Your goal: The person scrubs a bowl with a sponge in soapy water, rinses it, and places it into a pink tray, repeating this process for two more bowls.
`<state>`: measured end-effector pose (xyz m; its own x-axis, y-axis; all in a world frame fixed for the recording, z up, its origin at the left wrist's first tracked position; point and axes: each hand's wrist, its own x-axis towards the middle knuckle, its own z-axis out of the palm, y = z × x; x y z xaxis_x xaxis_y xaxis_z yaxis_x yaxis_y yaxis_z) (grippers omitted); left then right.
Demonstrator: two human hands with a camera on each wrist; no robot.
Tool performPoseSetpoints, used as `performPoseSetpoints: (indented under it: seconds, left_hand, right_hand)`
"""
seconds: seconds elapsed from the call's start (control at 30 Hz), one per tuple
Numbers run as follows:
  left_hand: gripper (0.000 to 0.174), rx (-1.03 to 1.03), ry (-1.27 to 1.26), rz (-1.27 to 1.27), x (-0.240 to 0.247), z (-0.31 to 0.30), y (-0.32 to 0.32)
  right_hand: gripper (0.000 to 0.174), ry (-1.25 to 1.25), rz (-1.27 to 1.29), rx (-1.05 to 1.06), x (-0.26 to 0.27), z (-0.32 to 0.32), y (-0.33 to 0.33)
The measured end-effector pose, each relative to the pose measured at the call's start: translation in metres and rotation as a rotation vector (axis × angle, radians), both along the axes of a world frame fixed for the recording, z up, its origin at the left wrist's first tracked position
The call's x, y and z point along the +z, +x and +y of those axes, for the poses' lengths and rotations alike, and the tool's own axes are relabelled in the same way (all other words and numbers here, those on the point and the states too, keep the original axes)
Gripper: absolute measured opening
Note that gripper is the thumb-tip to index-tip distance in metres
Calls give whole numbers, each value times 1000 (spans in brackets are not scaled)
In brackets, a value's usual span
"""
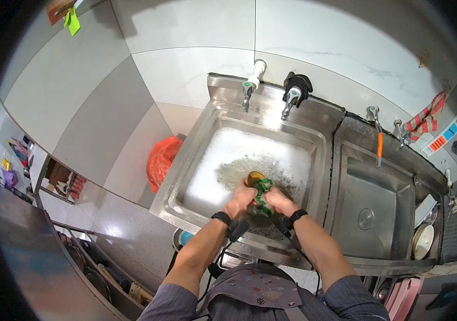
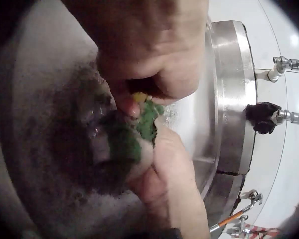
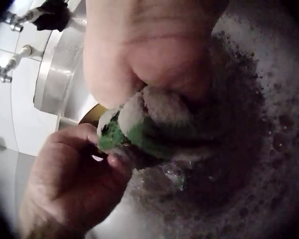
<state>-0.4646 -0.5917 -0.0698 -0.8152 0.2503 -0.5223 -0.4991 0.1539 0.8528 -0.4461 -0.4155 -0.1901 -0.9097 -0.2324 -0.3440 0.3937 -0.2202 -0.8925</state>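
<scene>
Both hands work low over the sudsy water of the left sink. My left hand (image 1: 243,199) grips a small amber dish (image 1: 256,175), whose rounded rim shows beyond the fingers. A wet green and greyish-white cloth (image 1: 263,188) is bunched against the dish, and my right hand (image 1: 279,202) holds it. In the right wrist view the cloth (image 3: 144,132) bulges out below the right palm, with the left fingers (image 3: 114,163) at its edge. The left wrist view has the cloth (image 2: 148,119) between the two hands; most of the dish is hidden there.
White foam (image 1: 223,150) covers much of the left sink (image 1: 177,184). Two taps (image 1: 291,101) stand behind it, one beside a black bundle (image 1: 299,83). A second sink (image 1: 373,187) adjoins at the right, with dishes (image 1: 423,241) at its far side. A red bag (image 1: 163,160) sits left.
</scene>
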Motion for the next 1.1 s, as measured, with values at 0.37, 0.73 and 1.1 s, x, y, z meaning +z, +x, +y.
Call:
performPoseSetpoints:
  seconds: [0.37,0.73,1.1]
  left_hand:
    - [64,-334,-90,-21,33,-15,-11]
    - [73,170,107,67,-27,11,-6]
    - [66,-180,79,-83,-8,-7,-18]
  right_hand:
    - [47,1372,98,119,117,-16,14]
    - [25,-67,-148,-47,90,-9,19]
    - [25,1384,485,151,19,7,-3]
